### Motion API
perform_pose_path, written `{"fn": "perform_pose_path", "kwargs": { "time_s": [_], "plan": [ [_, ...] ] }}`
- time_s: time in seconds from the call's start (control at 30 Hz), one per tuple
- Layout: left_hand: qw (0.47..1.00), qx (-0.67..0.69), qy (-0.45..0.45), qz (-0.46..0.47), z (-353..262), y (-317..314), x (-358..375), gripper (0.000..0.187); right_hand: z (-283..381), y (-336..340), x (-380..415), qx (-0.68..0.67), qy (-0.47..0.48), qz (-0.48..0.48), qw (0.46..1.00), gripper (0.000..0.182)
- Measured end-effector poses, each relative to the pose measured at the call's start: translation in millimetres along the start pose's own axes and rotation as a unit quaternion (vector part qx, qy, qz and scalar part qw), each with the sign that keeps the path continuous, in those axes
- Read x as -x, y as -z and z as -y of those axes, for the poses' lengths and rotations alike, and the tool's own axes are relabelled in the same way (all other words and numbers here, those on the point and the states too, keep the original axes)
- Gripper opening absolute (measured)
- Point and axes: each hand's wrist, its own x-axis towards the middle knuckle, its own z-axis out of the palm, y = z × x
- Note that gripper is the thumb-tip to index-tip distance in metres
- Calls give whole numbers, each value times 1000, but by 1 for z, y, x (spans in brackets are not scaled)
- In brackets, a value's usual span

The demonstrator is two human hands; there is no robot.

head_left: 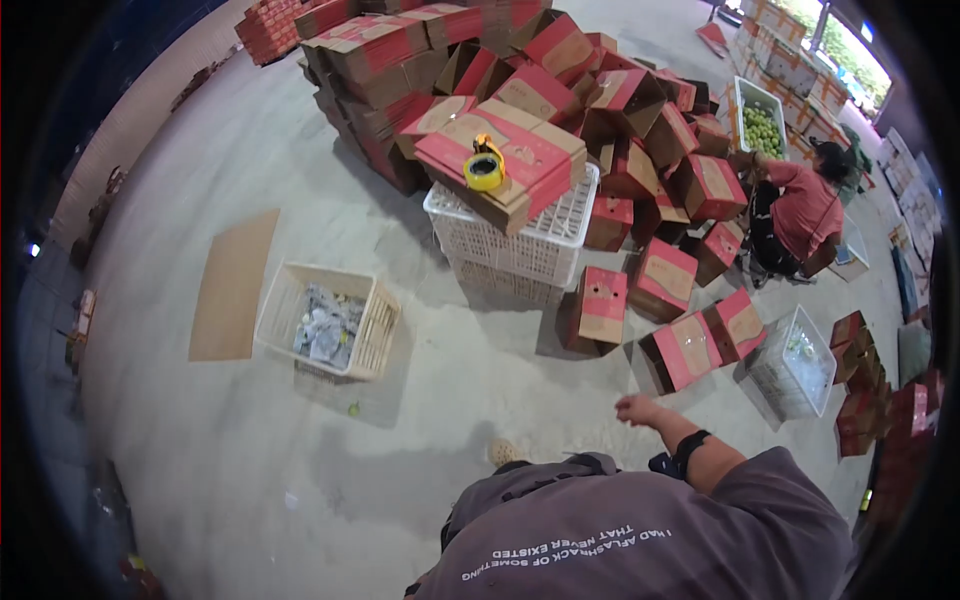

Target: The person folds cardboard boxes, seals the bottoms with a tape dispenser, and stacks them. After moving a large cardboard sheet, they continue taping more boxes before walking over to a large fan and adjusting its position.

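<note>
My right hand (pixel 637 409) hangs in front of me over the concrete floor, fingers loosely bent and slightly apart, with nothing visible in it. A black band (pixel 690 452) wraps the forearm. Closest to this hand is a red and brown cardboard box (pixel 686 350), which it does not touch. My left hand is out of sight. Ahead, a yellow tape dispenser (pixel 485 168) rests on flattened cartons (pixel 535 150) stacked on white plastic crates (pixel 500 232).
Many opened cartons (pixel 640 170) pile up ahead. A crate with grey plastic wrapping (pixel 385 325) and a cardboard sheet (pixel 232 285) lie left. Another white crate (pixel 822 385) stands right. A person (pixel 805 205) in a pink shirt sits near a crate of green fruit (pixel 762 130).
</note>
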Motion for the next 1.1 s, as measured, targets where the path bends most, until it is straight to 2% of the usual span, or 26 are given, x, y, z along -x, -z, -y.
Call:
{"fn": "perform_pose_path", "kwargs": {
  "time_s": [0.1,0.23,0.27,0.3,0.33,0.4,0.47,0.5,0.53,0.57,0.6,0.63,0.7,0.73,0.77,0.83,0.87,0.9,0.93,0.97,1.03,1.07,1.1],
  "plan": [
    [998,60,-3,-21,-49,44,-32,58,-3,-5,-6,11,-77,32,996,37],
    [989,136,-29,-50,-138,96,-84,57,-9,19,-11,31,-196,59,978,36],
    [986,154,-42,-54,-164,109,-97,57,-21,27,-20,1,-215,64,975,32],
    [983,167,-59,-58,-195,121,-112,57,-17,44,-28,67,-207,114,969,22],
    [980,175,-75,-60,-227,132,-125,57,15,55,-20,54,-232,71,969,22],
    [977,179,-97,-64,-289,140,-141,56,34,79,-46,29,-234,58,970,24],
    [976,186,-76,-79,-363,145,-161,55,65,103,-96,65,-212,70,973,25],
    [971,206,-94,-79,-367,149,-222,43,87,120,-124,106,-196,82,971,27],
    [974,178,-132,-53,-391,148,-226,35,116,131,-145,95,-164,48,981,29],
    [979,122,-160,-44,-417,146,-218,34,154,142,-161,93,-141,27,985,28],
    [982,42,-180,-40,-464,139,-182,34,161,152,-207,199,-52,32,978,29],
    [980,-25,-196,-35,-505,133,-150,34,188,161,-234,116,-51,32,991,33],
    [977,-71,-200,-32,-558,130,-118,35,236,175,-288,106,91,-28,990,36],
    [976,-75,-204,-28,-572,135,-127,35,282,187,-287,199,181,-110,957,37],
    [981,-17,-195,-16,-582,149,-139,39,347,194,-266,-46,49,-26,997,37],
    [980,92,-175,13,-609,186,-171,49,404,200,-278,-155,104,-50,981,44],
    [976,146,-161,30,-633,199,-185,56,405,202,-315,-150,134,-19,979,56],
    [977,144,-155,-3,-663,209,-179,57,411,197,-334,-148,159,-98,971,65],
    [978,143,-149,-36,-700,217,-162,59,421,196,-346,-152,155,-112,970,65],
    [979,132,-151,-26,-728,237,-191,59,430,194,-356,-111,149,-156,970,67],
    [956,-114,-245,-114,-801,287,-273,48,439,192,-372,-76,126,-214,966,70],
    [915,-238,-289,-153,-844,309,-310,52,442,186,-378,-111,107,-211,965,71],
    [898,-248,-326,-164,-900,319,-340,48,447,186,-383,-144,88,-214,962,72]
  ]
}}
